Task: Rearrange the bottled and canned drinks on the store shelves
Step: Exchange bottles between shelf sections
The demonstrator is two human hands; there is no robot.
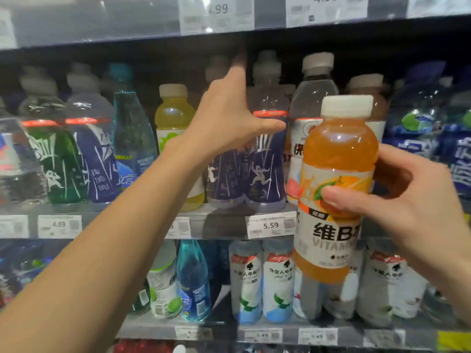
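Observation:
My right hand grips an orange vitamin drink bottle with a white cap, held upright in front of the middle shelf. My left hand reaches up to the middle shelf with fingers spread. Its thumb lies across a clear bottle with a dark blue label, and its fingers stretch over a second blue-label bottle that the hand partly hides. A yellow drink bottle stands just left of my left wrist.
The middle shelf holds green, blue and teal bottles at left and blue water bottles at right. On the lower shelf stand white-label bottles and a teal bottle. Price tags line the shelf edges.

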